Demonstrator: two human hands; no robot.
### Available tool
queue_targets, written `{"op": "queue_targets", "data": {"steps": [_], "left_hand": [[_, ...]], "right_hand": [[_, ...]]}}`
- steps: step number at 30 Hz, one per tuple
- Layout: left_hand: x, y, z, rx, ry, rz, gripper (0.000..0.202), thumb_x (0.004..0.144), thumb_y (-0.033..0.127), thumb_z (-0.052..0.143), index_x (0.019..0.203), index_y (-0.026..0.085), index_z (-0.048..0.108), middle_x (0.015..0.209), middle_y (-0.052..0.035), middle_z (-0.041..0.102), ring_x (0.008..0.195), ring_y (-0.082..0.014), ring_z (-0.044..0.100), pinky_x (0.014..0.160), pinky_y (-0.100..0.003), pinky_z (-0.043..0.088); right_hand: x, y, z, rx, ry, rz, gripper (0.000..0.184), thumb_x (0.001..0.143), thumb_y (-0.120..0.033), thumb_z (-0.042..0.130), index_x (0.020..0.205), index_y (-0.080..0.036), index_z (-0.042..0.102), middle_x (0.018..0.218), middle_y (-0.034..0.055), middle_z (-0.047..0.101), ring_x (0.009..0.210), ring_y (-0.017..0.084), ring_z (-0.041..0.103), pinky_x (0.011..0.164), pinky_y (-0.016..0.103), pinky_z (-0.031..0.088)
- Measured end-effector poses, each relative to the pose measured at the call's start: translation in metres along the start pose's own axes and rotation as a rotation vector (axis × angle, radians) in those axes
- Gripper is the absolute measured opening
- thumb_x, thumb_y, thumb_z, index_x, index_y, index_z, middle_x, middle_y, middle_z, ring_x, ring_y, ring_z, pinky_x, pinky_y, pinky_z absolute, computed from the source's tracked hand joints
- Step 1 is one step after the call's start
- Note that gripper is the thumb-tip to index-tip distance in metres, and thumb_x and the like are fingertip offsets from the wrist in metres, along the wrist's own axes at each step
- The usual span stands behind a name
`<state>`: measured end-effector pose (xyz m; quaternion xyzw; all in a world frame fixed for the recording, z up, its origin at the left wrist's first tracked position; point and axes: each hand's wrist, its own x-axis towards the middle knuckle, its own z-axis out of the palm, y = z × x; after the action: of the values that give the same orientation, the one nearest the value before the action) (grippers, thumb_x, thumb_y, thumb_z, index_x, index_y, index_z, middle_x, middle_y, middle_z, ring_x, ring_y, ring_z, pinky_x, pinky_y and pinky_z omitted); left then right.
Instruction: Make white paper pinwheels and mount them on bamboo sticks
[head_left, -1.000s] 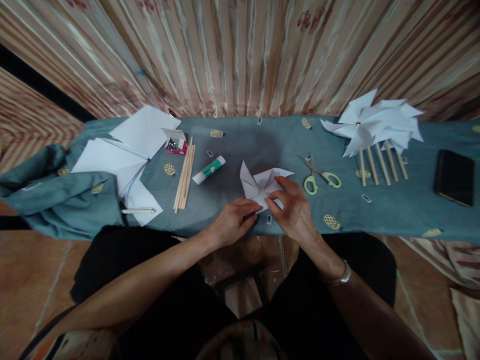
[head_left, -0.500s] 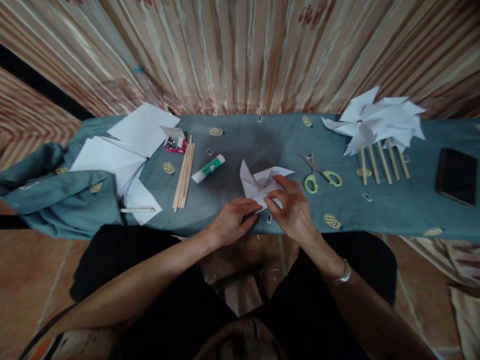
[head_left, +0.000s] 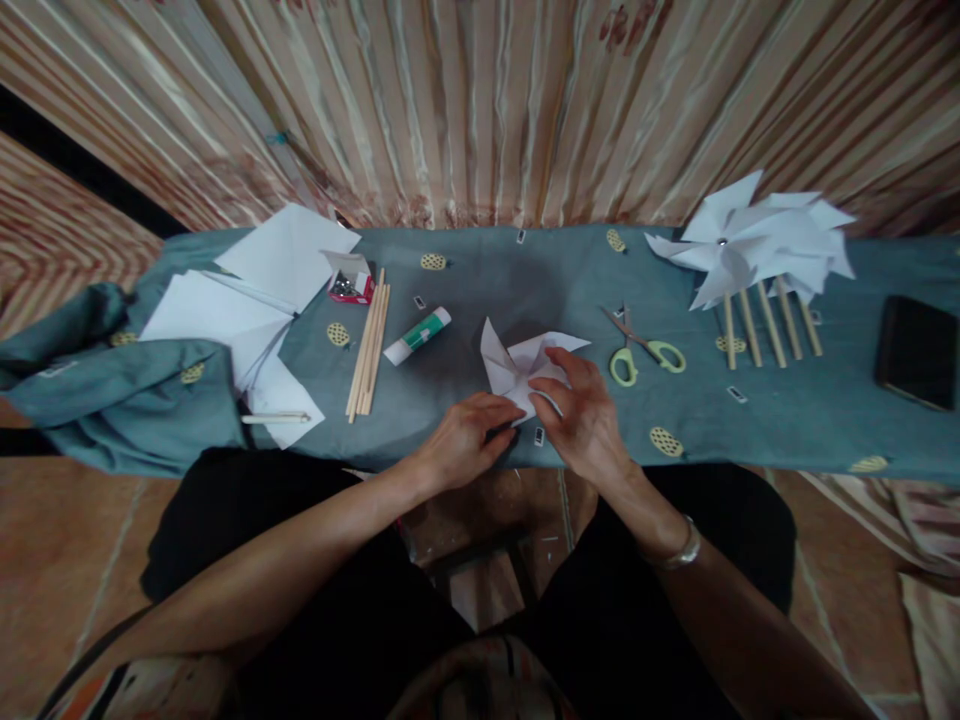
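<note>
A white paper pinwheel (head_left: 517,372), with its blades folded in toward the centre, lies near the front edge of the cloth-covered table. My left hand (head_left: 474,437) grips its lower left edge between thumb and fingers. From the right side, my right hand (head_left: 585,415) holds a folded blade, its bent fingers close to the pinwheel's middle. Just left of the pinwheel is a glue stick (head_left: 417,336) with a green label. Green-handled scissors (head_left: 637,350) lie partly spread to the right of my right hand.
Several wooden sticks (head_left: 367,350) lie beside a small red box of metal pins (head_left: 351,285). White paper sheets (head_left: 217,315) and a white pen (head_left: 276,418) are at the left. Finished pinwheels on sticks (head_left: 739,250) and a black phone (head_left: 916,352) are at the right. A striped curtain (head_left: 480,110) hangs behind.
</note>
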<state>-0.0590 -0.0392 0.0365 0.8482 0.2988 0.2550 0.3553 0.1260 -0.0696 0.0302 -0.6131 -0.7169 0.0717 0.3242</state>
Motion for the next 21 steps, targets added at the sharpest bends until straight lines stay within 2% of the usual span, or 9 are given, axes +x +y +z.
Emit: {"op": "queue_targets", "data": {"steps": [8,21], "left_hand": [[-0.0004,-0.0011,0.0007,-0.020,0.002,0.001,0.025,0.086,0.014,0.056,0.107,0.015,0.069,0.105,-0.0094,0.072,0.099,-0.0208,0.066,0.089,-0.036,0.055],[-0.0002,-0.0002,-0.0003,-0.014,-0.004,-0.003,0.025,0.085,0.013,0.056,0.106,0.016,0.069,0.106,-0.0086,0.072,0.099,-0.0204,0.066,0.090,-0.036,0.055]], "right_hand": [[-0.0001,0.0028,0.0036,-0.095,-0.016,-0.055,0.026,0.093,-0.023,0.047,0.101,-0.021,0.072,0.137,0.0090,0.051,0.123,0.031,0.049,0.103,0.051,0.044],[0.0007,0.0009,0.0052,-0.178,-0.059,-0.060,0.029,0.092,-0.017,0.046,0.104,-0.020,0.072,0.137,0.0120,0.049,0.122,0.031,0.048,0.098,0.048,0.045]]}}
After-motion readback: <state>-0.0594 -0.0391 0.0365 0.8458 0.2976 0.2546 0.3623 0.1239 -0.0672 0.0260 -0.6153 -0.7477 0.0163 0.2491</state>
